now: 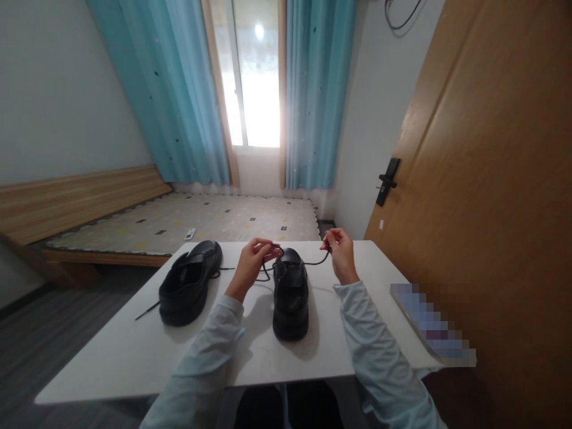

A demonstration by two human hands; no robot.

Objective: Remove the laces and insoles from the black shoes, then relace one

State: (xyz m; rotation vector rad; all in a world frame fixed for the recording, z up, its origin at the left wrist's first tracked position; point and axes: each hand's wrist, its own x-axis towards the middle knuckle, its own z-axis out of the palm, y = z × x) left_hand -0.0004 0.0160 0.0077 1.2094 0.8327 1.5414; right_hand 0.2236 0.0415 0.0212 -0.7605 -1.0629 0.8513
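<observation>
black shoe on white table, both hands pinching its lace, left hand, right hand

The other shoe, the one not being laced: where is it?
Head view: the other shoe lies on the white table, left of the left hand.

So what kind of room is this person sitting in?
Most likely a bedroom: a low bed with a wooden frame, blue curtains at a window, and a wooden door.
</observation>
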